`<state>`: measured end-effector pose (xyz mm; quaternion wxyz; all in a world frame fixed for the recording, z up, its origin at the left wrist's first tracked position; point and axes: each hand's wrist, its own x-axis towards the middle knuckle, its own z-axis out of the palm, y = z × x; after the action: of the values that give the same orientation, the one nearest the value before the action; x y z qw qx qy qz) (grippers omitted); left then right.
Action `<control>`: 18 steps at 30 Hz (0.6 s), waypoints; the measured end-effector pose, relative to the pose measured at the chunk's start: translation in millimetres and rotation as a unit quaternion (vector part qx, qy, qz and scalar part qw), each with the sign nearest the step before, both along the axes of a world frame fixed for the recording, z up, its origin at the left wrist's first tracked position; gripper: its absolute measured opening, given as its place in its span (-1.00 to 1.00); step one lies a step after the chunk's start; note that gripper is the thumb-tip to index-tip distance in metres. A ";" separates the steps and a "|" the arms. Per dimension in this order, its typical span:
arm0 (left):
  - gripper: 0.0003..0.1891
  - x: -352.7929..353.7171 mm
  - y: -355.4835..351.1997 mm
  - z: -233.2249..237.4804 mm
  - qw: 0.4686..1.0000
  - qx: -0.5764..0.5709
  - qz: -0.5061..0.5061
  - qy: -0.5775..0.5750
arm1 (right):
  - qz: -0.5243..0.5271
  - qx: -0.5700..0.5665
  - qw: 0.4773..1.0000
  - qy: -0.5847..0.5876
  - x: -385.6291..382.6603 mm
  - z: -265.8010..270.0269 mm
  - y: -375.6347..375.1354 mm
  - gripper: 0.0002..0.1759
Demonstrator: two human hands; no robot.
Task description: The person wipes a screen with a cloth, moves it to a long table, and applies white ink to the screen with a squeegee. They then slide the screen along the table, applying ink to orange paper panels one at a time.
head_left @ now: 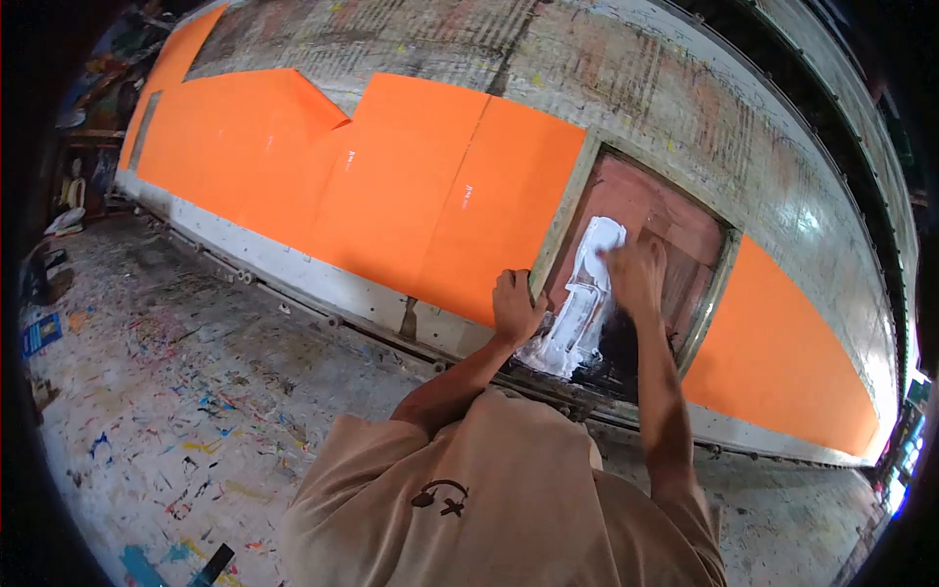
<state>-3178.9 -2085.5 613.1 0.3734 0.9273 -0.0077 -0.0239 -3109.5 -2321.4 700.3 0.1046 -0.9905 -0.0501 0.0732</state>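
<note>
Closest to the camera is the beige shirt (pixel 509 489), with the paint-speckled floor (pixel 176 372) off to the left.

Past that, both arms reach onto the long counter (pixel 685 108). The left grip (pixel 516 305) is wrapped tight around the near left rail of a wooden frame (pixel 562 220), thumb side up, so it's pinning the frame flat. The right grip (pixel 636 274) is down on the reddish mesh (pixel 685 230) inside the frame, right at the top end of a white smear (pixel 577 323). It's blurred and seen from the back, so I honestly can't tell if it's closed around a rag or tool or just pressing with flat fingers.

The white runs as one strip down the left side of the mesh, from the hand to the near rail, with a dark blotch (pixel 618 342) just beside it.

As for progress, I'd say it's early to halfway on this frame. Only that left band is white, and the middle and right of the mesh look bare.

Further out, orange sheets (pixel 411 186) lie edge to edge along the counter to the left, and another orange sheet (pixel 782 352) sits on the right. The frame lies between them. None of the visible orange looks printed white, apart from a couple of tiny marks.
</note>
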 end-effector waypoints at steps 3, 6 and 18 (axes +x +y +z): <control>-0.40 1.0 -1.5 1.5 1.000 -0.001 -0.012 -0.006 | -0.003 -0.029 0.996 -0.085 45.8 -30.4 -4.0 -0.76; -0.39 1.7 -0.1 1.9 1.000 0.005 -0.012 0.025 | -0.054 -0.025 0.990 -0.130 3.3 -70.0 13.7 -0.79; -0.46 0.4 -3.8 26.0 0.996 -0.018 0.007 0.083 | -0.037 0.179 0.983 0.022 7.7 2.7 -4.3 -0.79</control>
<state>-3178.6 -2089.3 639.1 0.3899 0.9152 0.0288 -0.0978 -3101.8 -2325.7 702.9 0.2835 -0.9553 -0.0238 0.0808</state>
